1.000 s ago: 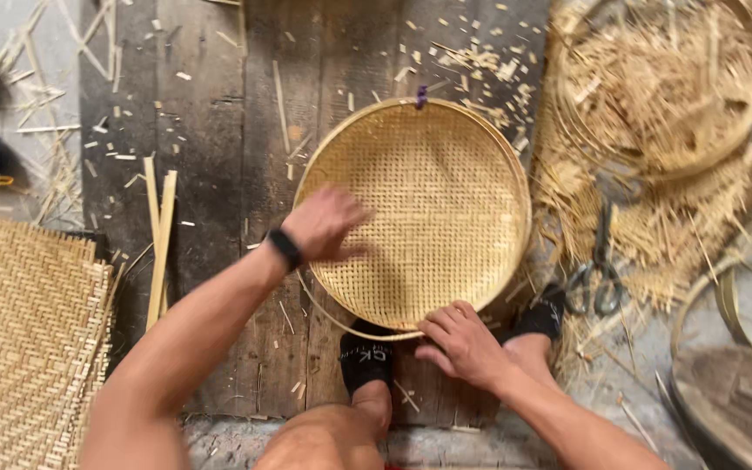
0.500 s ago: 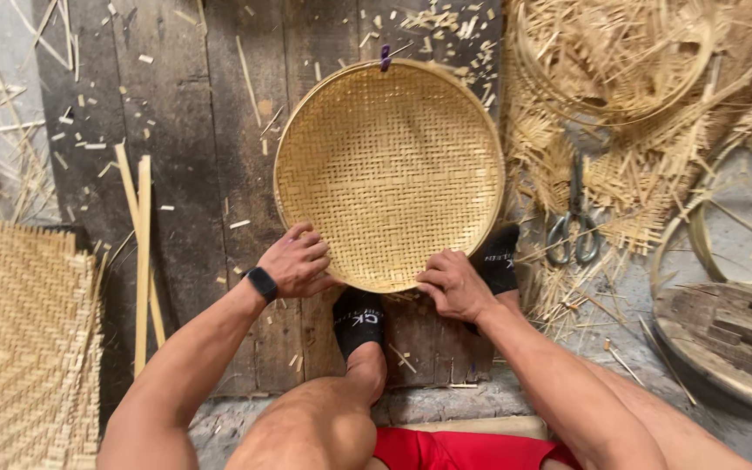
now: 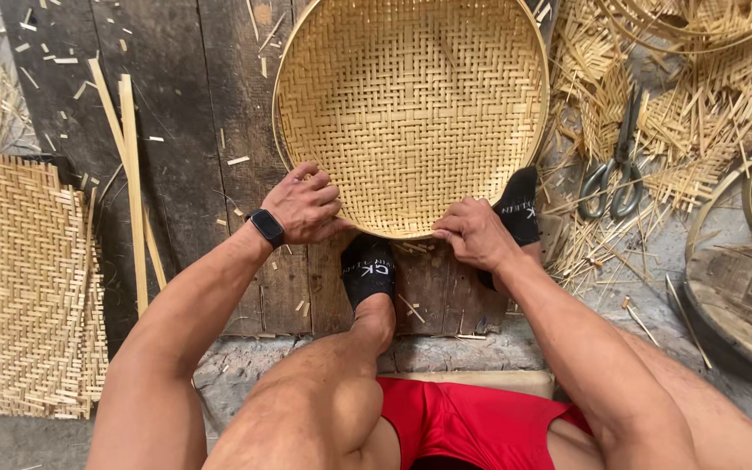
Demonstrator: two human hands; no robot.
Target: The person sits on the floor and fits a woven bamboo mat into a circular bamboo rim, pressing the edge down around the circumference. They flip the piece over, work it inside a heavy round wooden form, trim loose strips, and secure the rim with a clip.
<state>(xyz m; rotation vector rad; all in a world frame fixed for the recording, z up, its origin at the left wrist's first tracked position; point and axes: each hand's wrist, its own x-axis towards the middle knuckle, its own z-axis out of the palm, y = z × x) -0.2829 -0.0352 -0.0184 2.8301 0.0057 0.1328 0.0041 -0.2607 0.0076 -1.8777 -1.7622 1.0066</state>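
A round woven bamboo tray (image 3: 411, 104) lies on dark wooden planks in front of me. My left hand (image 3: 305, 204), with a black watch on the wrist, grips the tray's near-left rim. At the near-right rim my right hand (image 3: 473, 233) pinches the edge with closed fingers. My two feet in black socks (image 3: 369, 271) rest just under the tray's near edge, one between my hands and one to the right of my right hand.
A flat woven bamboo mat (image 3: 19, 278) lies at the left. Long bamboo strips (image 3: 128, 174) lie beside it. Black scissors (image 3: 615, 165) rest among bamboo offcuts at the right. A round wooden piece (image 3: 746, 300) sits at the right edge.
My left hand came off the tray's inside and took the near-left rim. The tray now sits closer and larger in view, and my right hand holds the near rim.
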